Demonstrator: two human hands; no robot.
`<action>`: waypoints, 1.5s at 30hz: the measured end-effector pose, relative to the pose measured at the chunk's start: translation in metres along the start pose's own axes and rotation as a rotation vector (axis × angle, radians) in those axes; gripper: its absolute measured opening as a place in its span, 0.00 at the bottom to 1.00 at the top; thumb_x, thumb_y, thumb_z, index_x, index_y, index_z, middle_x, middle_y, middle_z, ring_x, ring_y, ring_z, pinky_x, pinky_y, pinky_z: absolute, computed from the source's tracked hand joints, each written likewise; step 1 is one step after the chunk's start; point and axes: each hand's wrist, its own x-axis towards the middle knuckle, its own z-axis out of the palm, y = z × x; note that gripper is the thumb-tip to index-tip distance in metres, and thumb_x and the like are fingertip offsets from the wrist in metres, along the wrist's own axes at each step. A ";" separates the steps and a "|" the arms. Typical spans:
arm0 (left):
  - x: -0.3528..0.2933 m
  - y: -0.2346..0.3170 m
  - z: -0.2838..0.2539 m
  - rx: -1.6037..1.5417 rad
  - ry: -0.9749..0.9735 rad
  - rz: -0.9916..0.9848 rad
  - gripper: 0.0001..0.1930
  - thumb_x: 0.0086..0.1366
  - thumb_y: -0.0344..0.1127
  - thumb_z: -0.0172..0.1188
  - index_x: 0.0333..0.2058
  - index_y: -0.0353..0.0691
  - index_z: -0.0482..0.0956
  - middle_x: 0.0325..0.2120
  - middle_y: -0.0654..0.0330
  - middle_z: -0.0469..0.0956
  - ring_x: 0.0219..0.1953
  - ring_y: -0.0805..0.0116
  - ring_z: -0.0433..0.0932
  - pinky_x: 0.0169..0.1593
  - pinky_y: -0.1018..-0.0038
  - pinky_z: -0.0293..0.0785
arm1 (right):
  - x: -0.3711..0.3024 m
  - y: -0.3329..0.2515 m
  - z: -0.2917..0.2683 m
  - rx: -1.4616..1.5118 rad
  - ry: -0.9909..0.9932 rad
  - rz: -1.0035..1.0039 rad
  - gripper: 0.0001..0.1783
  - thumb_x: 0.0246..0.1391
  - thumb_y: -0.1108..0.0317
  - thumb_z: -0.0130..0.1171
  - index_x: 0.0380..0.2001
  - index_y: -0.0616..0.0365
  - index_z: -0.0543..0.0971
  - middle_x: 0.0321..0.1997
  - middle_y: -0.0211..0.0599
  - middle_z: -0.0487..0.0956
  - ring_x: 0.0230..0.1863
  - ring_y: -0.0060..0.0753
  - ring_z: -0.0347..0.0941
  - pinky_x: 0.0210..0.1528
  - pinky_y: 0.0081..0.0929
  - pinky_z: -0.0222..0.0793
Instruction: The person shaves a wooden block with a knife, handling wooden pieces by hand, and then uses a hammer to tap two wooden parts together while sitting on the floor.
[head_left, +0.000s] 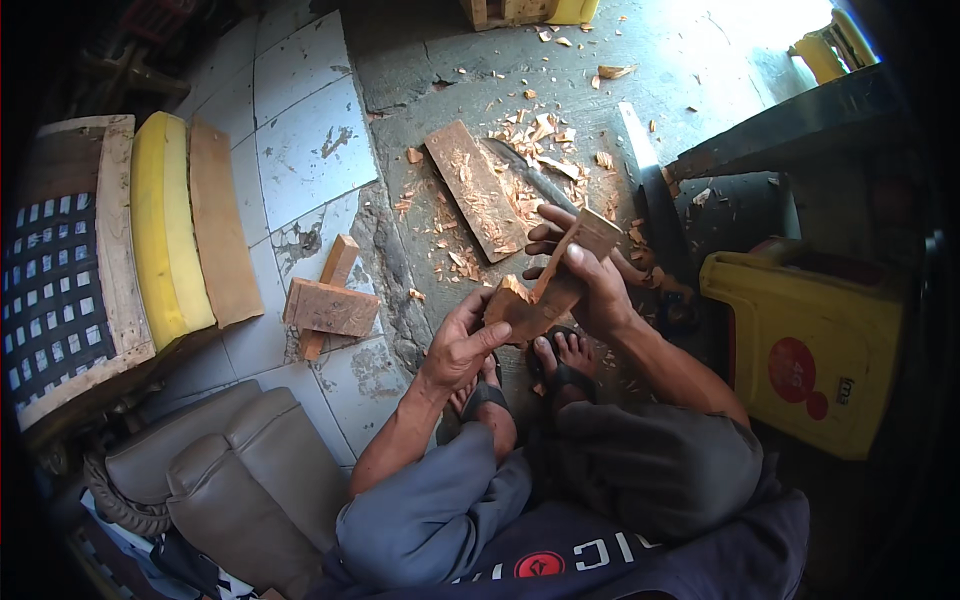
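Between my two hands I hold a carved piece of wood [557, 298], tilted above my feet, with a notched, rough-hewn edge. My left hand [462, 346] is closed on its lower left end, thumb on the near face. Around its upper right part my right hand [600, 290] grips, thumb on top and fingers partly hidden behind. Just beyond lies a flat wooden board [468, 190] strewn with shavings. A long dark blade [535, 172] rests beside that board among wood chips [545, 130], its near end hidden by my right hand and the wood.
A saw-like tool [648, 165] lies on the floor to the right. Nearby stands a yellow plastic stool [815, 350]. On the left tiles are crossed wood blocks [335, 303], a webbed wooden frame [120, 240], yellow foam [168, 220] and brown cushions [265, 470].
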 end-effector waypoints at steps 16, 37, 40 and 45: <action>-0.002 -0.005 0.003 -0.126 0.145 0.029 0.28 0.68 0.31 0.61 0.62 0.32 0.62 0.53 0.49 0.74 0.53 0.57 0.78 0.56 0.59 0.77 | 0.010 0.009 -0.021 0.089 0.042 0.068 0.38 0.69 0.40 0.49 0.68 0.59 0.64 0.59 0.34 0.73 0.56 0.29 0.70 0.58 0.40 0.68; -0.003 -0.012 -0.018 -0.147 0.231 0.045 0.25 0.70 0.32 0.59 0.63 0.39 0.63 0.51 0.50 0.77 0.48 0.58 0.81 0.52 0.61 0.79 | -0.004 0.057 -0.157 -1.575 0.363 0.016 0.32 0.60 0.53 0.63 0.62 0.59 0.71 0.62 0.60 0.68 0.61 0.68 0.66 0.58 0.61 0.67; 0.001 -0.014 -0.028 -0.182 0.244 0.039 0.24 0.70 0.32 0.59 0.62 0.39 0.64 0.51 0.51 0.78 0.48 0.57 0.81 0.51 0.62 0.80 | -0.008 0.050 -0.136 -1.655 0.421 -0.206 0.29 0.60 0.57 0.63 0.60 0.61 0.72 0.57 0.55 0.72 0.57 0.57 0.69 0.57 0.51 0.68; 0.011 -0.011 -0.024 -0.243 0.258 0.051 0.22 0.71 0.29 0.58 0.61 0.40 0.66 0.52 0.51 0.78 0.52 0.54 0.82 0.51 0.63 0.81 | 0.004 0.039 -0.091 -1.495 0.436 -0.280 0.28 0.56 0.63 0.65 0.58 0.60 0.73 0.54 0.51 0.74 0.56 0.51 0.70 0.59 0.44 0.66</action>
